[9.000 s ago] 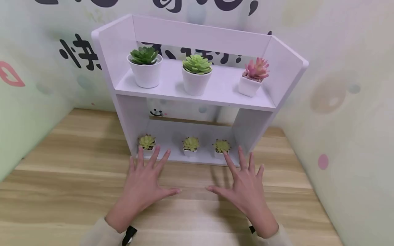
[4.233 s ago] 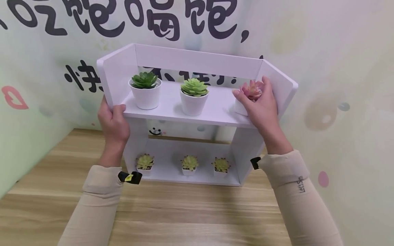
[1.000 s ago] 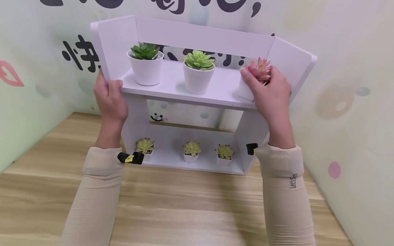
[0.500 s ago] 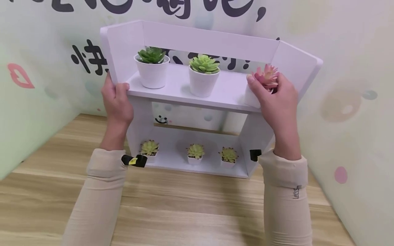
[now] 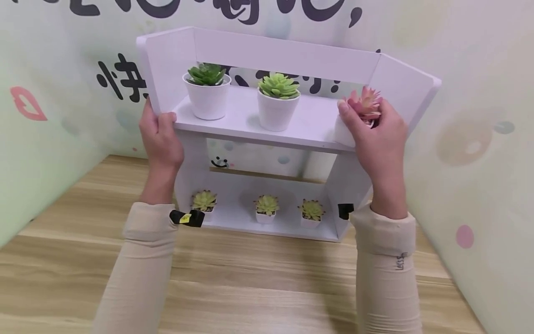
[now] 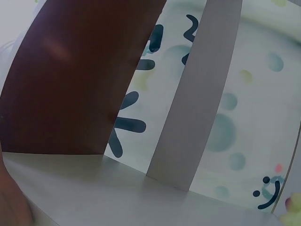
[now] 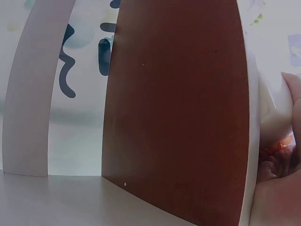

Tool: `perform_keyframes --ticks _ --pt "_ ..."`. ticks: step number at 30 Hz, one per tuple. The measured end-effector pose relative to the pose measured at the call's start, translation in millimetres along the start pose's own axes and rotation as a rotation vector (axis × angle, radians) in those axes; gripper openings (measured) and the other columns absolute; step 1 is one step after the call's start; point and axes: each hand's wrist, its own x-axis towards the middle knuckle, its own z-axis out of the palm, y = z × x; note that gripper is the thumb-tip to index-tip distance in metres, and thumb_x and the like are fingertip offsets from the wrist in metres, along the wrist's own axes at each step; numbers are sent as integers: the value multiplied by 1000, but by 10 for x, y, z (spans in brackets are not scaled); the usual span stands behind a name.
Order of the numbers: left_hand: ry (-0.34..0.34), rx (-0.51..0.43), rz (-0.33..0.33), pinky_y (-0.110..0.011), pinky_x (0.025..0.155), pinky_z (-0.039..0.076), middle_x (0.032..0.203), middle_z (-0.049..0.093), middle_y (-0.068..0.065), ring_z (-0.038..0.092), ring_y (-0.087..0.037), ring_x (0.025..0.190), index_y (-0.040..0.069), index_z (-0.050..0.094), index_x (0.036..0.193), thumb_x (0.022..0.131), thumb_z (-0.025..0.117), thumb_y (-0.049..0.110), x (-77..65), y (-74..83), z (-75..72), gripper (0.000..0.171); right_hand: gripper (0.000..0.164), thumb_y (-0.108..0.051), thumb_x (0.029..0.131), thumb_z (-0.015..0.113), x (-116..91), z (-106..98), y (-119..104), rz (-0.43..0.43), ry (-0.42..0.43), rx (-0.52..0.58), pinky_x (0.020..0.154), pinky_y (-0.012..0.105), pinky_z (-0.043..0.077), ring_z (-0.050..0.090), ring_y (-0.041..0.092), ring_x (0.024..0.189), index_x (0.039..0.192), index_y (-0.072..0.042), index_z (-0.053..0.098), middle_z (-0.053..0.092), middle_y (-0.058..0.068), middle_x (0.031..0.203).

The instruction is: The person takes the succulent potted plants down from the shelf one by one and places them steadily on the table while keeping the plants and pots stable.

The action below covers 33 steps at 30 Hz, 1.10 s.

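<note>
A white two-tier shelf stands on the wooden table. My left hand grips its left side, the thumb at the front edge of the upper board; some fingers are hidden behind the panel. At the board's right end my right hand holds a pink potted succulent, thumb on the near left side of its white pot and fingers round the right. The right wrist view shows part of that white pot beside the hand. Only a sliver of the left hand enters the left wrist view.
A dark green succulent and a light green one stand in white pots on the upper board. Several small yellow-green succulents, such as the middle one, line the lower board. A patterned wall rises behind and beside the wooden table.
Both hands were spread open before the lower board; the left hand has since gripped the shelf side and the right hand the pink succulent. Over the last second the hands have kept their holds.
</note>
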Motion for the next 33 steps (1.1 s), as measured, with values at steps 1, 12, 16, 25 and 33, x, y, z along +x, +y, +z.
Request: perform_keyframes --ticks 1,12,16,25,33 --pt "2 -6 3 -21 97 38 125 65 -9 53 -7 109 -4 57 126 87 36 9 -3 -3 11 46 44 -57 82 74 -1 -5 6 -5 7 6 70 22 38 54 7 85 100 -17 67 65 -8 96" --pt "5 21 32 -21 95 39 123 65 -15 53 -6 105 -9 55 125 86 37 9 -57 -21 142 46 31 -38 78 84 -204 -136 89 -60 165 128 64 19 38 53 6 76 84 -25 56 56 -11 80" --pt "21 25 45 -20 94 39 123 65 -15 52 -6 104 -9 55 125 86 37 9 -47 -19 129 46 30 -29 77 85 -301 -137 95 -94 181 197 60 16 40 53 5 70 84 -24 56 57 -10 80" --pt "25 26 51 -21 93 38 121 66 -14 52 -5 103 -9 56 123 85 36 9 -24 -22 112 46 29 -7 77 84 -513 -124 58 -211 173 451 83 20 53 62 13 80 83 -19 58 58 -5 77" --pt "63 49 57 -20 91 38 117 65 -9 51 -4 100 -9 56 123 85 37 8 -3 -12 57 46 25 -3 75 85 -560 -87 154 -235 141 587 82 23 55 63 16 79 86 -14 65 62 1 80"
